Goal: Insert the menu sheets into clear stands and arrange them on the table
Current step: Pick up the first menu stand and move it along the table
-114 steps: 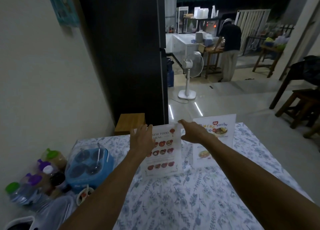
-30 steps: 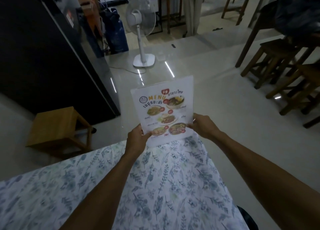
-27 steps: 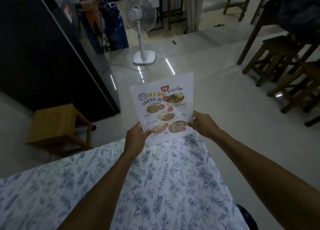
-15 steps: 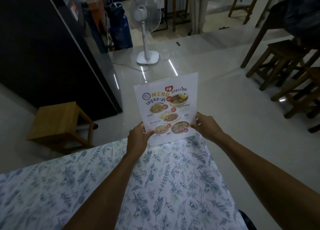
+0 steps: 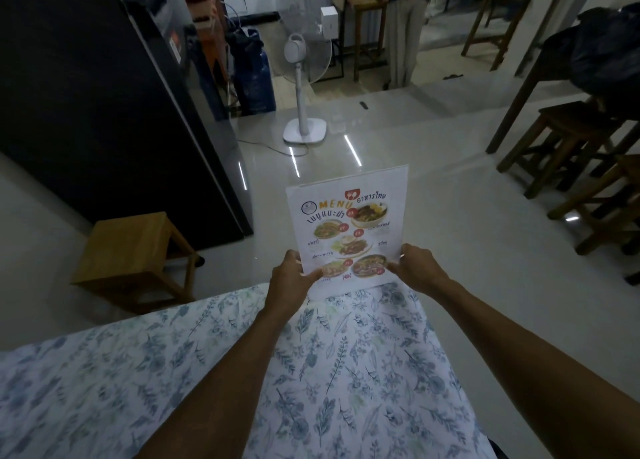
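Upright, menu stand (image 5: 348, 230) between both hands.

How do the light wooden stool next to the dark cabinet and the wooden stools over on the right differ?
The light stool is pale, honey-coloured wood; the dark stools on the right are deep brown. The light stool stands alone beside the dark cabinet, while the dark stools cluster together by a dark table. The light stool looks low and boxy with a broad square top; the dark stools look taller. Both kinds are wooden and stand upright on the glossy floor.
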Demonstrator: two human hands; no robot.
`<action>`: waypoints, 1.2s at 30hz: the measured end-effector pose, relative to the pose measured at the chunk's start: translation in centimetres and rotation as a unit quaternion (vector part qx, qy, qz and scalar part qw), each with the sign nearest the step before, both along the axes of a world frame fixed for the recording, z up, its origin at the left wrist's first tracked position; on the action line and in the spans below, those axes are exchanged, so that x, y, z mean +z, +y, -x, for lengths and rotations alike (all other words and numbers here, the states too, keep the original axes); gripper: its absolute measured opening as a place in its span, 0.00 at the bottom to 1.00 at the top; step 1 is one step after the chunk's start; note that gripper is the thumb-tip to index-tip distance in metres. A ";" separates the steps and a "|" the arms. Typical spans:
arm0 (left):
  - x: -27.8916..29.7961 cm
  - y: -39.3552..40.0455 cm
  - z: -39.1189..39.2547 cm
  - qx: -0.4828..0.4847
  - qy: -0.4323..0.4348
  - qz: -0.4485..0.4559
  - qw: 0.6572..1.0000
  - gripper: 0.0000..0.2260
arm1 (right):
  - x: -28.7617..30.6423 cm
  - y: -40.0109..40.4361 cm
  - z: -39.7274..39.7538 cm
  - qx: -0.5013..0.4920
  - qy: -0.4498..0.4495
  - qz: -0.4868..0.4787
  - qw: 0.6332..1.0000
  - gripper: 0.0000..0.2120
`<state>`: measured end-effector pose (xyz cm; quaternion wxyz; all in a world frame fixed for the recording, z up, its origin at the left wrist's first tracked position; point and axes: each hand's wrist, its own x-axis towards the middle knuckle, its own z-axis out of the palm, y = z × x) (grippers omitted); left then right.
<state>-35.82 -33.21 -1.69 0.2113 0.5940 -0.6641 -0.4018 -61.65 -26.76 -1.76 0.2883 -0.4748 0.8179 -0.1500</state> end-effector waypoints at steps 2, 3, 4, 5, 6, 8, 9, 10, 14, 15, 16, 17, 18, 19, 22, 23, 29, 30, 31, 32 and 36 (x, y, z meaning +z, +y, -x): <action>0.6 0.4 -0.4 -0.006 -0.021 -0.004 1.000 0.26 | 0.6 0.5 -0.4 -0.003 0.017 -0.013 1.000 0.23; 0.7 0.6 -0.7 -0.007 -0.028 -0.008 1.000 0.29 | 0.8 0.8 -0.5 -0.011 0.026 -0.022 0.999 0.23; 1.0 0.9 -1.1 -0.007 -0.034 -0.014 0.999 0.32 | 1.1 1.2 -0.6 -0.018 0.036 -0.032 0.999 0.23; 1.3 1.2 -1.4 -0.006 -0.038 -0.020 0.999 0.35 | 1.3 1.5 -0.6 -0.024 0.043 -0.041 0.998 0.23; 1.7 1.5 -1.8 -0.006 -0.041 -0.023 0.999 0.37 | 1.7 1.9 -0.8 -0.024 0.048 -0.044 0.998 0.23; 2.6 2.3 -2.6 -0.006 -0.042 -0.021 0.999 0.39 | 2.8 2.8 -1.3 -0.019 0.057 -0.044 0.997 0.23; 3.2 2.7 -2.9 -0.005 -0.040 -0.019 0.999 0.39 | 3.4 3.3 -1.6 -0.019 0.060 -0.045 0.997 0.23; 3.8 3.3 -3.3 -0.004 -0.036 -0.017 0.999 0.40 | 4.2 3.9 -2.1 -0.019 0.064 -0.044 0.997 0.23; 6.0 6.5 -5.5 0.002 -0.013 -0.013 1.000 0.40 | 7.0 7.1 -5.5 -0.010 0.068 -0.013 0.998 0.23; 6.4 7.6 -6.2 0.002 -0.010 -0.013 1.000 0.40 | 7.4 8.0 -6.5 -0.005 0.068 -0.008 0.998 0.22; 6.8 8.8 -7.1 0.002 -0.008 -0.012 1.000 0.39 | 7.8 9.0 -7.6 0.001 0.070 -0.008 0.998 0.22; 7.0 9.9 -8.0 0.004 -0.006 -0.012 1.000 0.38 | 8.1 10.0 -8.7 0.006 0.070 -0.007 0.997 0.22; 7.2 11.1 -9.0 0.007 -0.003 -0.011 1.000 0.38 | 8.3 10.9 -9.7 0.010 0.069 -0.007 0.998 0.23; 7.5 12.3 -10.1 0.012 0.002 -0.010 1.000 0.37 | 8.7 11.9 -10.8 0.014 0.065 -0.007 0.998 0.23; 8.0 15.5 -13.6 0.020 0.006 -0.014 1.000 0.38 | 10.0 14.6 -14.5 0.022 0.054 -0.005 0.998 0.25; 8.2 16.6 -14.8 0.018 0.009 -0.016 1.000 0.38 | 10.4 15.4 -15.9 0.023 0.052 -0.001 0.998 0.26; 10.5 22.5 -23.5 0.016 0.016 0.005 1.000 0.39 | 12.8 20.4 -25.1 0.031 0.060 0.012 0.998 0.26; 10.9 23.4 -25.2 0.017 0.016 0.012 1.000 0.38 | 13.2 21.2 -26.7 0.033 0.061 0.017 0.997 0.26; 11.4 24.4 -26.8 0.018 0.017 0.022 0.999 0.38 | 13.5 21.9 -28.4 0.036 0.061 0.022 0.997 0.26; 11.9 25.4 -28.4 0.019 0.018 0.032 0.999 0.38 | 13.8 22.6 -30.1 0.039 0.060 0.026 0.997 0.26; 13.3 29.0 -34.8 0.030 0.035 0.045 0.998 0.36 | 14.6 24.8 -37.0 0.065 0.059 0.033 0.996 0.26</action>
